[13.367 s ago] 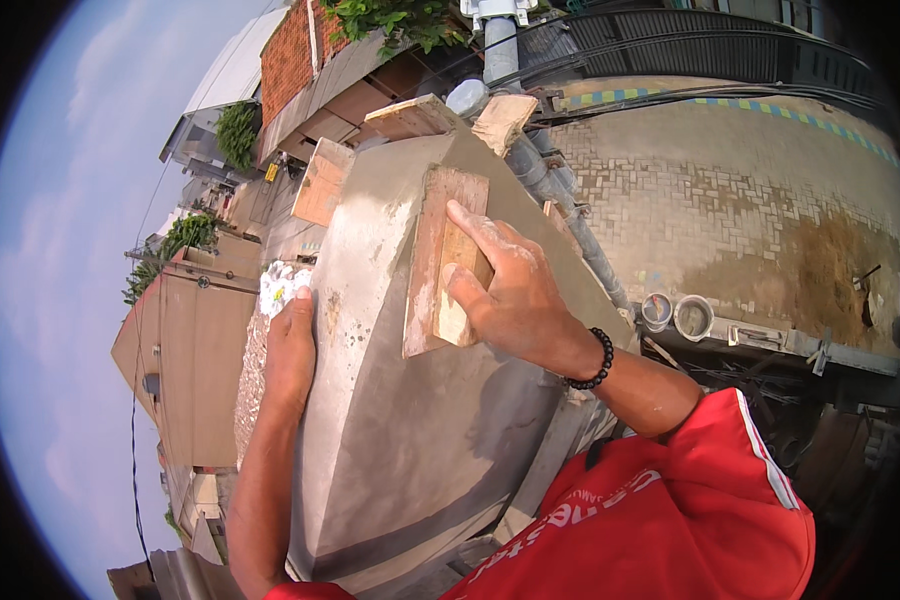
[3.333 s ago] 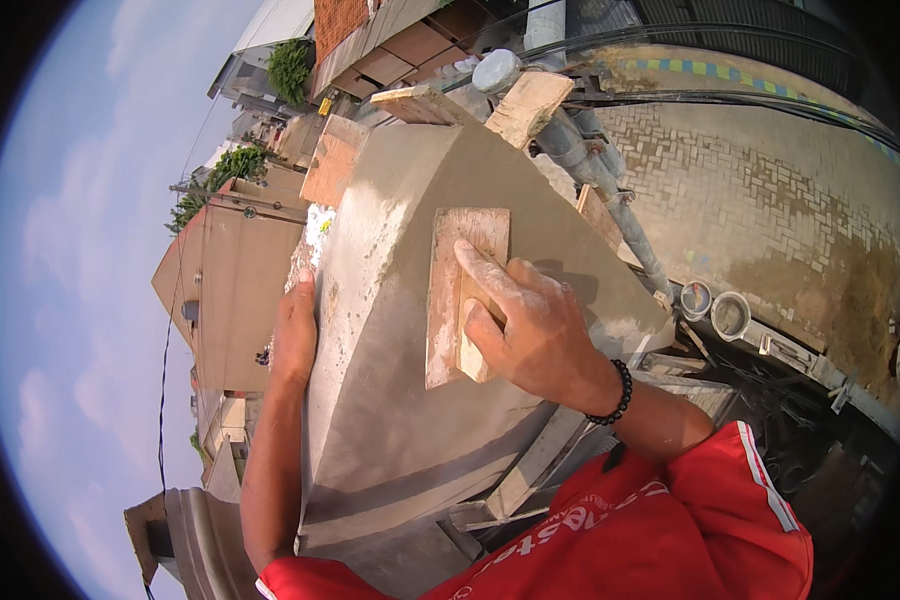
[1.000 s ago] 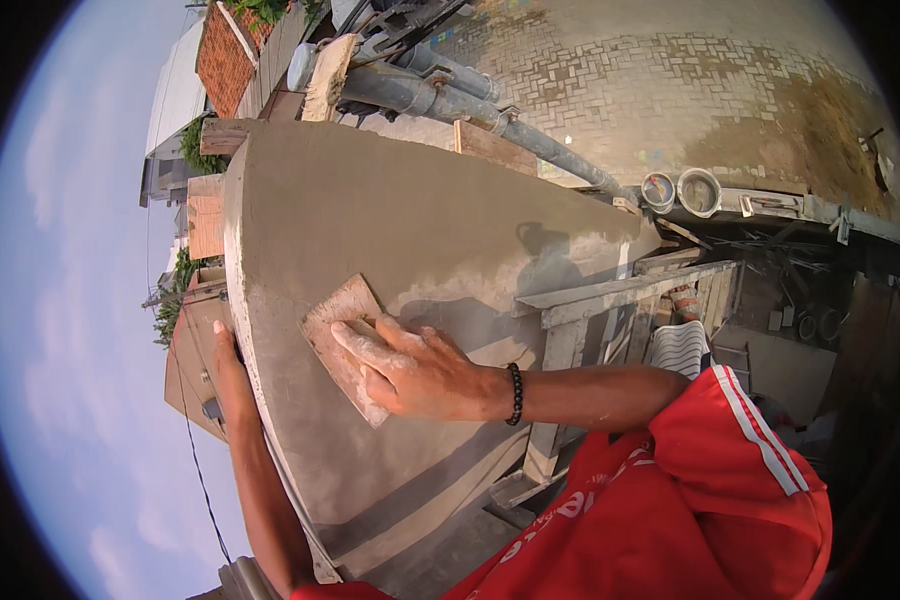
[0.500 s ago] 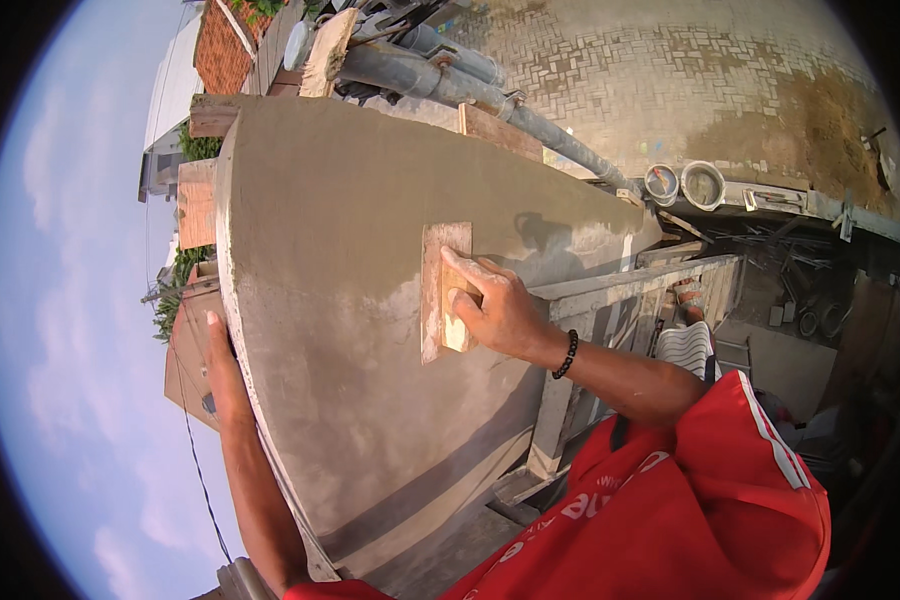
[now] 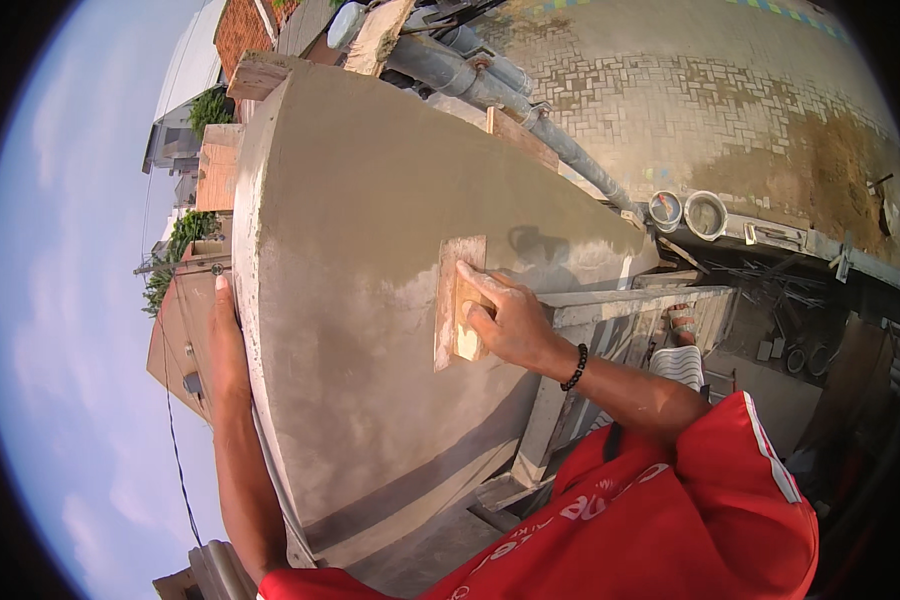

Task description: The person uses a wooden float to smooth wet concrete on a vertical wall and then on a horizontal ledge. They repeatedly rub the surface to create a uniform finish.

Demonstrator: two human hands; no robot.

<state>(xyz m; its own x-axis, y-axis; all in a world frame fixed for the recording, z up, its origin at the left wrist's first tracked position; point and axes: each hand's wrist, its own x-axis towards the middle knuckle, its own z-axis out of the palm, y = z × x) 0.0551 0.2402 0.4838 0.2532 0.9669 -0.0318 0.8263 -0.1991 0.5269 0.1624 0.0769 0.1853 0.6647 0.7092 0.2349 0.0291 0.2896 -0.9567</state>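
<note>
My right hand (image 5: 515, 322) is closed round the grip of a wooden plastering float (image 5: 448, 310). The float's flat board lies against a grey plastered wall (image 5: 360, 180), near its middle, beside a pale, uneven band where the darker, smoother plaster ends. At the wall's left edge, my left hand (image 5: 228, 335) lies along the whitish rim with its fingers stretched out and nothing visible in it. Part of that hand's far side is hidden.
A wooden frame (image 5: 630, 305) stands right of the wall. Metal pipes (image 5: 480, 85) and a timber board (image 5: 380, 35) lie beyond its far edge. Two buckets (image 5: 705, 215) sit by the paved ground (image 5: 640, 90). A sandal-clad foot (image 5: 682, 322) shows at right.
The view has tilted and shifted a little. The float sits slightly nearer the shadow on the wall, still in my right hand. My left hand remains at the wall's edge.
</note>
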